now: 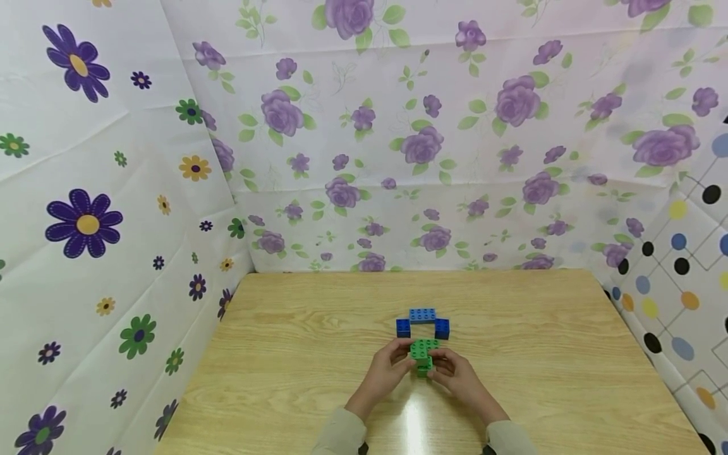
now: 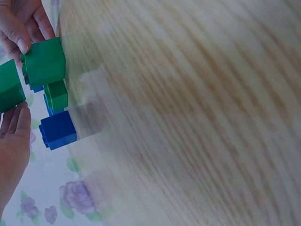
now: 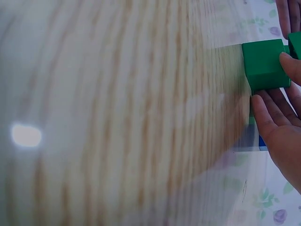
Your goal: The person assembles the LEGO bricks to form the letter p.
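My left hand (image 1: 389,371) grips a green toy brick (image 1: 419,349), its studs facing up. Directly below, a second green brick (image 1: 427,365) stands on the table, with my right hand (image 1: 459,377) pinching it between thumb and fingers. In the left wrist view a narrow gap shows between the held green brick (image 2: 10,87) and the lower green brick (image 2: 45,61). A further green brick (image 2: 57,96) stands behind. From the right wrist, my right thumb lies against the lower green brick (image 3: 265,63); the upper green brick (image 3: 296,43) is cut off by the frame edge.
Beyond my hands, a long blue brick (image 1: 423,315) lies at the back, with smaller blue bricks at its left (image 1: 403,328) and right (image 1: 442,328). They stand on a wood-grain table (image 1: 296,354). Flower-printed sheets (image 1: 364,139) hang behind and at the left; a dotted sheet hangs right.
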`<state>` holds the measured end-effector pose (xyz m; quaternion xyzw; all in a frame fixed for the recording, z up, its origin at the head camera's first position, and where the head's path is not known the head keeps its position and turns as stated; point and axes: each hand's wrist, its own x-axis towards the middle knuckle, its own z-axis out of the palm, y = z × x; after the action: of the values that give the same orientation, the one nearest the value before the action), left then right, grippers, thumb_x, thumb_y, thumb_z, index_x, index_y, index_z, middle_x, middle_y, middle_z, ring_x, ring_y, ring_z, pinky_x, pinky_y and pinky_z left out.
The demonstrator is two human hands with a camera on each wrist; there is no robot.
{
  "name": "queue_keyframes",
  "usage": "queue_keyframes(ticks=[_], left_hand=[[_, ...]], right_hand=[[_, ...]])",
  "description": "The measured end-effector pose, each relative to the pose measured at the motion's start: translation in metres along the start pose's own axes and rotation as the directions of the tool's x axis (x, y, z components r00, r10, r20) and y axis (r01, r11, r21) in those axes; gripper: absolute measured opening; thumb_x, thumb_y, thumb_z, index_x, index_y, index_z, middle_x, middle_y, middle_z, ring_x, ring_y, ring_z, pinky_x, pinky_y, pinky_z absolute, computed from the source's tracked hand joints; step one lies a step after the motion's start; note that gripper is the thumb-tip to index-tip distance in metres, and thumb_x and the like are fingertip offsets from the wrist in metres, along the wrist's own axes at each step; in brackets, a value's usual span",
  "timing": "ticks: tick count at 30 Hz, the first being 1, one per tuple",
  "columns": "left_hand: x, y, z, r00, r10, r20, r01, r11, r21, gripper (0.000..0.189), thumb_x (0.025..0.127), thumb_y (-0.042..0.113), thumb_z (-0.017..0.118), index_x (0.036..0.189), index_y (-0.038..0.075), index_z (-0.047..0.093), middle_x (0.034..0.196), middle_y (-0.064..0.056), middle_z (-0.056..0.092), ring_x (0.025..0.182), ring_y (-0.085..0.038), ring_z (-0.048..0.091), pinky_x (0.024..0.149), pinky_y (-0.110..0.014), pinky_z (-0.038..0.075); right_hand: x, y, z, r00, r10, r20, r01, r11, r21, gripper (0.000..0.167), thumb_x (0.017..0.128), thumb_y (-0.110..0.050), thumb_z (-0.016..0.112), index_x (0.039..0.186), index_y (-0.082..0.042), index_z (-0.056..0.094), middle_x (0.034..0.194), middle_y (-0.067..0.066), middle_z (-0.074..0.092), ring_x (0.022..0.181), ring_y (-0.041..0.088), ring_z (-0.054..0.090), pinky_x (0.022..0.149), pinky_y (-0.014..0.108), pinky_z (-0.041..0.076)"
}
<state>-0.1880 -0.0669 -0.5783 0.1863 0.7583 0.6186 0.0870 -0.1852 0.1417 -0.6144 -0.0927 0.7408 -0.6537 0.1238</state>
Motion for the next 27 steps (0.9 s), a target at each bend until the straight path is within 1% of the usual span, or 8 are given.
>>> queue_keyframes(ticks=[8, 14, 15, 16, 21, 22, 23, 27], left_hand=[[-0.0013, -0.0014, 0.0001, 1.0, -0.006, 0.011, 0.006, 1.0, 0.007, 0.038, 0.095, 0.007, 0.06, 0.132, 0.008, 0.053, 0.131, -0.008, 0.057, 0.123, -0.024, 0.053, 0.104, -0.032, 0.045], [-0.0027, -0.0013, 0.0002, 0.999, 0.03, 0.023, -0.03, 0.999, 0.016, 0.038, 0.095, 0.004, 0.06, 0.132, 0.005, 0.053, 0.132, -0.012, 0.056, 0.123, -0.03, 0.052, 0.105, -0.041, 0.044], [-0.0031, -0.0003, 0.0007, 0.999, 0.031, 0.022, -0.031, 0.999, 0.019, 0.038, 0.094, 0.003, 0.06, 0.131, 0.005, 0.053, 0.132, -0.013, 0.055, 0.123, -0.031, 0.052, 0.105, -0.043, 0.043], [-0.004, 0.004, 0.001, 0.999, 0.036, 0.023, -0.037, 0.999, 0.029, 0.037, 0.094, 0.001, 0.059, 0.131, 0.003, 0.053, 0.131, -0.015, 0.055, 0.123, -0.033, 0.052, 0.105, -0.045, 0.043], [-0.0027, 0.004, 0.0012, 0.998, 0.052, 0.032, -0.055, 0.992, 0.109, 0.037, 0.094, 0.002, 0.06, 0.13, 0.007, 0.053, 0.131, -0.011, 0.056, 0.122, -0.027, 0.054, 0.104, -0.038, 0.045], [-0.0022, 0.003, 0.0008, 0.997, 0.063, 0.037, -0.067, 0.989, 0.13, 0.037, 0.094, 0.004, 0.06, 0.13, 0.009, 0.053, 0.131, -0.01, 0.056, 0.121, -0.026, 0.054, 0.103, -0.036, 0.046], [-0.001, -0.0013, 0.0007, 0.997, 0.066, 0.042, -0.072, 0.987, 0.143, 0.037, 0.095, 0.005, 0.06, 0.131, 0.011, 0.053, 0.131, -0.007, 0.056, 0.121, -0.023, 0.054, 0.103, -0.034, 0.046], [-0.0004, -0.0018, 0.0005, 0.995, 0.075, 0.062, -0.086, 0.976, 0.199, 0.038, 0.095, 0.007, 0.06, 0.132, 0.011, 0.052, 0.13, -0.007, 0.056, 0.119, -0.021, 0.056, 0.102, -0.033, 0.047]], right_hand=[[-0.0022, -0.0029, 0.0041, 1.0, -0.027, -0.013, 0.027, 1.0, -0.012, 0.044, 0.089, -0.005, 0.068, 0.129, 0.005, 0.051, 0.13, 0.023, 0.052, 0.121, 0.039, 0.052, 0.095, 0.027, 0.051], [-0.001, -0.0016, 0.0056, 1.0, -0.017, -0.024, 0.016, 1.0, -0.024, 0.044, 0.089, -0.005, 0.069, 0.128, 0.005, 0.052, 0.129, 0.023, 0.053, 0.12, 0.038, 0.053, 0.095, 0.028, 0.051], [-0.0011, -0.0019, 0.0058, 1.0, -0.014, -0.025, 0.014, 1.0, -0.026, 0.044, 0.088, -0.006, 0.069, 0.128, 0.005, 0.052, 0.129, 0.023, 0.053, 0.12, 0.038, 0.053, 0.095, 0.028, 0.051], [-0.0011, -0.0019, 0.0058, 1.0, -0.012, -0.024, 0.011, 1.0, -0.024, 0.045, 0.088, -0.006, 0.069, 0.128, 0.005, 0.051, 0.129, 0.022, 0.053, 0.12, 0.038, 0.053, 0.095, 0.027, 0.051], [-0.0015, -0.0041, 0.0059, 1.0, -0.011, -0.016, 0.011, 1.0, -0.003, 0.046, 0.089, -0.002, 0.068, 0.13, 0.006, 0.049, 0.129, 0.024, 0.052, 0.12, 0.038, 0.053, 0.093, 0.026, 0.052], [-0.0015, -0.0043, 0.0058, 1.0, -0.01, -0.014, 0.011, 1.0, 0.002, 0.046, 0.089, -0.002, 0.067, 0.13, 0.006, 0.049, 0.13, 0.024, 0.052, 0.12, 0.038, 0.053, 0.093, 0.025, 0.052], [-0.0015, -0.0043, 0.0058, 1.0, -0.011, -0.012, 0.011, 1.0, 0.004, 0.046, 0.089, -0.001, 0.067, 0.13, 0.006, 0.048, 0.13, 0.025, 0.052, 0.12, 0.038, 0.053, 0.093, 0.025, 0.052], [-0.0007, -0.0021, 0.0054, 1.0, -0.008, -0.012, 0.008, 1.0, 0.0, 0.047, 0.088, -0.001, 0.068, 0.13, 0.007, 0.049, 0.129, 0.025, 0.052, 0.12, 0.038, 0.053, 0.093, 0.025, 0.052]])
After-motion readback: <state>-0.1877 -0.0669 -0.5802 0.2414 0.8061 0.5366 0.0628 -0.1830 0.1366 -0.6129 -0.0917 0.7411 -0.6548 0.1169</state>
